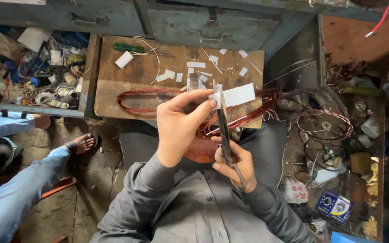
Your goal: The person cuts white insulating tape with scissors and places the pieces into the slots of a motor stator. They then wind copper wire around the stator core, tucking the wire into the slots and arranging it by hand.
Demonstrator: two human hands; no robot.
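Head view: your left hand [178, 126] pinches a white paper strip [232, 96] while your right hand [236, 164] grips scissors [224, 128] cutting it, above copper wire coils [194, 108] on the bench [136, 76].

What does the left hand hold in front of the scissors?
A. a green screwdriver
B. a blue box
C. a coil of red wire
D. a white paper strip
D: the left hand pinches a white paper strip at the blades of the scissors, which the right hand holds.

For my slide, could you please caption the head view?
Left hand holds a white strip while right hand cuts it with scissors.
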